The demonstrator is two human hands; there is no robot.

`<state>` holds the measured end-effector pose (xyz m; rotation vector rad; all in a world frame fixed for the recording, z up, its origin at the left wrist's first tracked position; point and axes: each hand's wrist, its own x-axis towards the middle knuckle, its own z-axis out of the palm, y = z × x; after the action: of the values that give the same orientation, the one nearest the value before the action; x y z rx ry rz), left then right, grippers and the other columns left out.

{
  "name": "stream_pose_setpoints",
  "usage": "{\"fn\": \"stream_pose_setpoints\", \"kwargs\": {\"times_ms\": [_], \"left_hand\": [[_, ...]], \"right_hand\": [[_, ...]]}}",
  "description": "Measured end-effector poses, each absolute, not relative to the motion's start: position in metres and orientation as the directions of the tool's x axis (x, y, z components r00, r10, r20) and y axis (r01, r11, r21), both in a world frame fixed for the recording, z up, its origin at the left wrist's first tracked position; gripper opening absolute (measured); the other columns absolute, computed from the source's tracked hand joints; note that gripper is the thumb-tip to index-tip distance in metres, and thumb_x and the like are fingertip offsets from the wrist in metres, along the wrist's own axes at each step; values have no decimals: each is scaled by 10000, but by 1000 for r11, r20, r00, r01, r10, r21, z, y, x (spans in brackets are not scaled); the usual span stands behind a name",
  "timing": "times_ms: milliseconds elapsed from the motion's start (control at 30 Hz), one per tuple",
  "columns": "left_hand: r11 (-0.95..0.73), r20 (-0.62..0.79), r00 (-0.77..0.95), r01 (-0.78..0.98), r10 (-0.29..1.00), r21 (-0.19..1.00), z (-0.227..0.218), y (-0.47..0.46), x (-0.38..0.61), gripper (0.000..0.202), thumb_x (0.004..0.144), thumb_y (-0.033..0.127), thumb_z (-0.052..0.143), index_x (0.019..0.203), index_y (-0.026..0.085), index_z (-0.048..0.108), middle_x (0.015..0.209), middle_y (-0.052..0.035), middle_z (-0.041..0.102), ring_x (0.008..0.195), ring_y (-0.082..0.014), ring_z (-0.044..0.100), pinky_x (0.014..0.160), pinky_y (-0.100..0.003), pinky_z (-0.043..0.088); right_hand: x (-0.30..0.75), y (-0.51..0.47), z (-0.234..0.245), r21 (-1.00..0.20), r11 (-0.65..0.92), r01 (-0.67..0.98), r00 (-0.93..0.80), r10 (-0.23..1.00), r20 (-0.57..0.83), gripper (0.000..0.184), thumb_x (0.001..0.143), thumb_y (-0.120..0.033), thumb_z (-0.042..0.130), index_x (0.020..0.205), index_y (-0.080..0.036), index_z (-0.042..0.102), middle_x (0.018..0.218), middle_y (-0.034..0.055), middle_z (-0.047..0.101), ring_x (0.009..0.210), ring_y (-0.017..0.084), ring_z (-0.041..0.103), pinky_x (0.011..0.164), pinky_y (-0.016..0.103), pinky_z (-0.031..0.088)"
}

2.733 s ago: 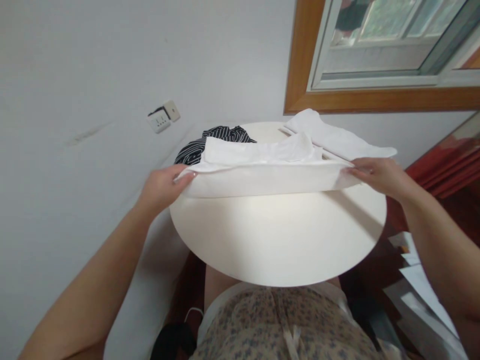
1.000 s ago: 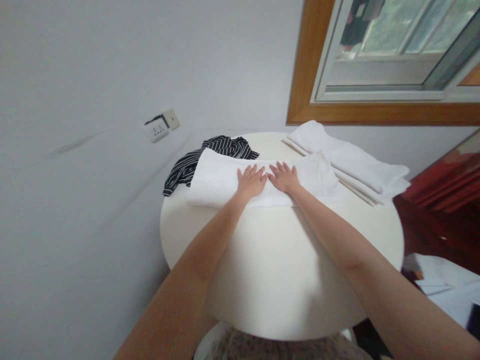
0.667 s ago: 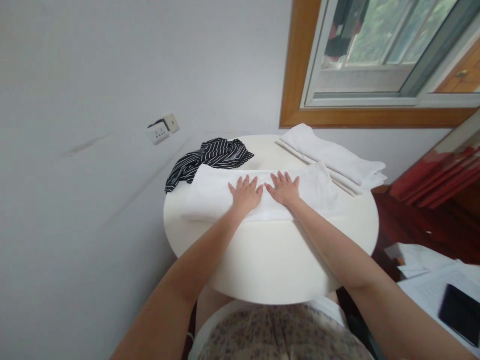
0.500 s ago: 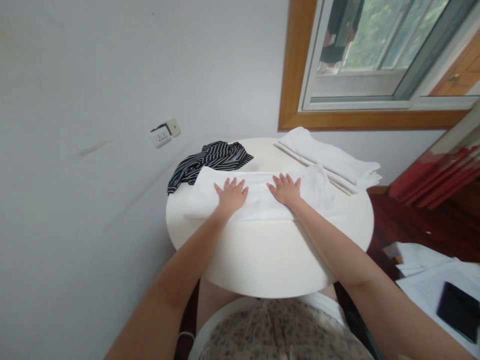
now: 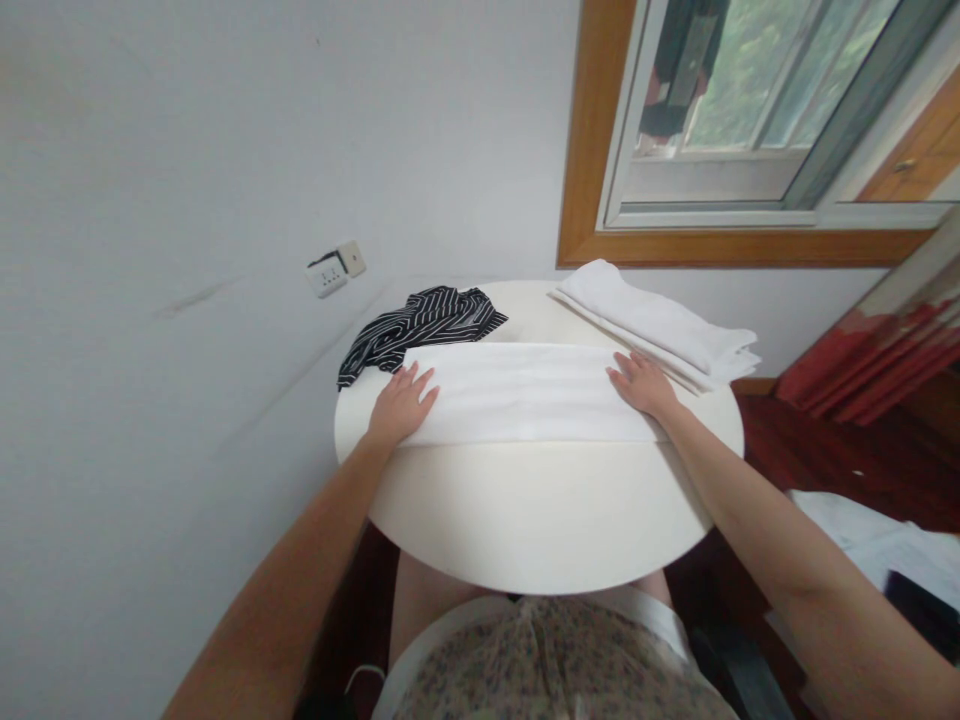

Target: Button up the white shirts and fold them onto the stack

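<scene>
A long folded white cloth (image 5: 525,392) lies flat across the round white table (image 5: 540,510). My left hand (image 5: 401,403) rests palm down on the cloth's left end, fingers stretched out. My right hand (image 5: 641,383) lies flat on its right end, fingers spread. Neither hand holds anything.
A crumpled black-and-white striped garment (image 5: 416,325) lies at the table's back left. A stack of folded white cloths (image 5: 660,325) sits at the back right under a wood-framed window (image 5: 750,130). A wall socket (image 5: 334,268) is on the left wall. Papers and a dark device lie low right.
My hands slid apart from the cloth's middle out to its two ends, and the cloth now lies smooth and flat. Before that I laid it down folded.
</scene>
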<state>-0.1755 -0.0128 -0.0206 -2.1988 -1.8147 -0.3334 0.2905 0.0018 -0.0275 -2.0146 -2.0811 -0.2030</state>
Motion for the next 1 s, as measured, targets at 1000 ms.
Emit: {"fn": "stream_pose_setpoints", "kwargs": {"times_ms": [1000], "left_hand": [[-374,352,332,925,875,58,-15,-70,-11,476,948,360,357,1395,249,477,1462,-88,464,1359,-261,390,1122,-492,281]], "right_hand": [[163,-75,-18,-125,447,886,-387,860,332,513,1002,-436,273,1426,-215,459,1485,109,429,1380,243,363,1120,439,255]]}}
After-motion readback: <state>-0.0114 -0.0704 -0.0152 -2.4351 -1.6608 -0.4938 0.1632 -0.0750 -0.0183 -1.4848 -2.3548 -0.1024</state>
